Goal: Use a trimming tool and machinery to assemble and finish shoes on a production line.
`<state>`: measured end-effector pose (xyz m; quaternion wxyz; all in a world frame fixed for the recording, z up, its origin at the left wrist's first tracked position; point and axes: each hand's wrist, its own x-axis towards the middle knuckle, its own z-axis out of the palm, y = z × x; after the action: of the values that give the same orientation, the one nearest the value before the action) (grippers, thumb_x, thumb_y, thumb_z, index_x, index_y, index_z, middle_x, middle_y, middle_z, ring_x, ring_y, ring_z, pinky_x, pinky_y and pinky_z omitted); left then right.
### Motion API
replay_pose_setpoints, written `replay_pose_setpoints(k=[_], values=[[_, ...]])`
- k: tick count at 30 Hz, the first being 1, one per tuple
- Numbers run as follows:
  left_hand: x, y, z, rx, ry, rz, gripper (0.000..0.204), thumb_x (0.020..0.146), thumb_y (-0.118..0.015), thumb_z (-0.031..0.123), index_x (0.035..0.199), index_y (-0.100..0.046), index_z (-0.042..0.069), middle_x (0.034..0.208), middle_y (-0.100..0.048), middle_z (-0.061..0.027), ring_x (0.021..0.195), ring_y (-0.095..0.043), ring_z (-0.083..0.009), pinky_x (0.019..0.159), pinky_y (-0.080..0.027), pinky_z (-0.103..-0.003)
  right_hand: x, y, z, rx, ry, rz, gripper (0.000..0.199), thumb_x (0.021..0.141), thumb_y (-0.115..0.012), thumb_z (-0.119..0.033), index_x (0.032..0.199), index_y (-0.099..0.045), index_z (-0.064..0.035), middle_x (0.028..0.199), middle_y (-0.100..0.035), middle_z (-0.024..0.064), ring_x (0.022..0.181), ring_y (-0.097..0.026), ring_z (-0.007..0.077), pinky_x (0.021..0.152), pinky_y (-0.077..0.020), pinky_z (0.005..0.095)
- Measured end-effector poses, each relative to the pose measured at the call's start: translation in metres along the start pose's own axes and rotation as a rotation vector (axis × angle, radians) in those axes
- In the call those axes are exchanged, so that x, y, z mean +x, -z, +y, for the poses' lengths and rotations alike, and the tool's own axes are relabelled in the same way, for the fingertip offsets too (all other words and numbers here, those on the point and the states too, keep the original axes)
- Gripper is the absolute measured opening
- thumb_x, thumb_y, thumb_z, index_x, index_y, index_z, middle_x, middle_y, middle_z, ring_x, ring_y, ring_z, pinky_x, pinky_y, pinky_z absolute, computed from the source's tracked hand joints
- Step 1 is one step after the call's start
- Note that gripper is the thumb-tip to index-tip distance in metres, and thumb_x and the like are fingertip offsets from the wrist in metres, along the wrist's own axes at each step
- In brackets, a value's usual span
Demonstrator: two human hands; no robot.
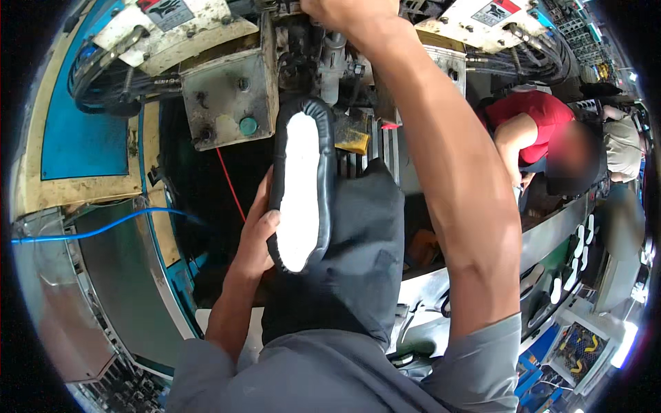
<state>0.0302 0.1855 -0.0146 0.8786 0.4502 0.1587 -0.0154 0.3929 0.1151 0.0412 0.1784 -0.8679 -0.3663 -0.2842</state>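
My left hand (258, 234) grips a black shoe upper (323, 165) near its lower end, thumb along the edge. The upper is turned underside up, showing a long white insole (299, 186) framed by a puckered black margin. Its far end points at the machine (334, 65) in front of me. My right arm stretches forward to that machine, and my right hand (351, 10) is at the top edge of the view. Its fingers are mostly cut off, so what they touch is hidden.
A metal control box (227, 103) with a green button stands left of the shoe upper. A blue hose (103, 230) crosses at the left. On the right, a person in a red shirt (544, 117) bends over. Several white-soled shoe pieces (578, 248) lie on a line nearby.
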Motion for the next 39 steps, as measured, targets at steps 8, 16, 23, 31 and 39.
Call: replay_pose_setpoints(k=[8,16,23,31,39], values=[[-0.051,0.039,-0.009,-0.258,-0.081,0.013,0.096,0.098,-0.07,0.027,0.176,-0.018,0.007,0.163,-0.05,-0.0199,0.147,-0.057,-0.0333,0.12,-0.05,-0.047,-0.071,0.063,-0.044,0.127,0.087,-0.007,0.061,0.098,-0.076,-0.032,0.154,-0.062,-0.0112,0.158,-0.051,0.032,0.147,-0.049,0.0503,0.125,-0.0394,0.0557],[-0.149,0.144,-0.044,-0.113,-0.205,0.558,0.077,0.102,-0.067,0.032,0.168,-0.036,0.005,0.146,-0.065,-0.0208,0.127,-0.07,-0.0357,0.11,-0.059,-0.048,-0.385,0.136,-0.143,0.75,-0.637,-0.499,0.035,0.107,-0.066,-0.011,0.137,-0.069,0.0071,0.142,-0.07,0.0265,0.134,-0.067,0.0393,0.115,-0.0507,0.0429],[-0.251,0.382,0.024,0.825,-0.26,1.159,0.105,0.089,-0.085,0.021,0.174,-0.027,0.0,0.165,-0.05,-0.0231,0.141,-0.057,-0.0335,0.119,-0.047,-0.044,-0.487,0.195,-0.11,0.971,-1.049,-0.418,0.031,0.116,-0.057,-0.014,0.134,-0.071,0.0068,0.126,-0.075,0.016,0.105,-0.077,0.0228,0.093,-0.0639,0.0356],[-0.146,0.424,0.096,0.527,-0.144,0.766,0.052,0.104,-0.069,0.007,0.155,-0.059,0.0,0.138,-0.072,-0.0178,0.122,-0.072,-0.0278,0.105,-0.059,-0.038,-0.481,0.252,-0.109,0.452,-0.799,-0.255,0.025,0.112,-0.062,-0.01,0.129,-0.074,0.003,0.124,-0.078,0.0152,0.116,-0.076,0.0253,0.103,-0.0571,0.0336],[-0.017,0.178,-0.105,0.204,0.133,0.027,0.05,0.109,-0.066,0.011,0.154,-0.054,-0.007,0.146,-0.064,-0.0278,0.135,-0.065,-0.0422,0.12,-0.051,-0.052,-0.802,0.472,-0.122,-0.222,-1.637,0.11,0.036,0.106,-0.069,-0.017,0.134,-0.072,0.0052,0.129,-0.078,0.0219,0.123,-0.074,0.0269,0.108,-0.0552,0.0391]])
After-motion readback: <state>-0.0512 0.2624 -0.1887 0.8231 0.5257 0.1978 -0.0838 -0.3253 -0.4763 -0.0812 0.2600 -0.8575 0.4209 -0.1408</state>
